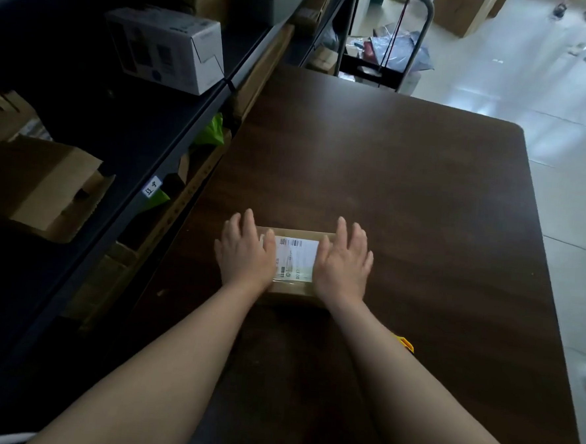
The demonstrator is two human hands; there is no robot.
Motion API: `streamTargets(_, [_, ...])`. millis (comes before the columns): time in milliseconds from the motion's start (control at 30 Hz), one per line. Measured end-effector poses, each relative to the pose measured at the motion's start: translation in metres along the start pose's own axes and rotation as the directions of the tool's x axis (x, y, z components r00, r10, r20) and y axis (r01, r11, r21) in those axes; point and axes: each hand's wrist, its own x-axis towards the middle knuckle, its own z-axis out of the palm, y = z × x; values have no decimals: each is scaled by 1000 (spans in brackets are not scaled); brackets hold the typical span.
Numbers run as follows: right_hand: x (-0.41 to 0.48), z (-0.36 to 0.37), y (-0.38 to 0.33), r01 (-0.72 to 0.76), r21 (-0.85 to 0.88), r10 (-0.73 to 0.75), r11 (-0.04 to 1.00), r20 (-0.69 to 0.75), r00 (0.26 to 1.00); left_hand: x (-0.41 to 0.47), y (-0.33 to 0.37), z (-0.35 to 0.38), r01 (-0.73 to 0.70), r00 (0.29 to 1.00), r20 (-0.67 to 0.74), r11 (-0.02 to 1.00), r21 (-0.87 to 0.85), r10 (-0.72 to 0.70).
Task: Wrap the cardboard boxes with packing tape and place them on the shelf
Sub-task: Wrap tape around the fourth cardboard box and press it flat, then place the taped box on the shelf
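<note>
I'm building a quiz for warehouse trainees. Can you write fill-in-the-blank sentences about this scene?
1. The cardboard box lies on the dark ____.
2. Its label is ____ in colour.
3. The left hand and right hand both rest on the ____.
4. The shelf stands on the person's ____ side.
Missing words: table, white, box, left.

Two hands (245, 255) (344, 264); one box (292, 287) on table (423, 195)

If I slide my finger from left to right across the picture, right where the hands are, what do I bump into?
open brown carton → small white tag → left hand → white shipping label → right hand → dark table → pale floor
</note>
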Motion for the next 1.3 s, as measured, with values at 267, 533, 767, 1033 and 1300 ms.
streamTargets(267, [13, 38, -7, 40, -302, -3, 952, 124, 992, 2, 5, 34, -84, 996, 66, 928, 363, 65])
streamTargets(533, [17, 15, 24, 187, 19, -187, 982, 223, 957, 6, -16, 11, -115, 972, 195, 987, -109, 135])
streamTargets(767, [13, 13, 40, -94, 629, -36, 772, 191, 981, 11, -38, 3, 365, 887, 460, 664, -653, -35])
streamTargets(1033, [16, 16, 40, -228, 726, 27, 649, 278, 960, 16, -45, 8, 469, 833, 550, 604, -644, -61])
streamTargets(1300, [6, 23, 16, -249, 733, 238, 633, 122, 964, 27, -18, -14, 84, 996, -6, 974, -208, -88])
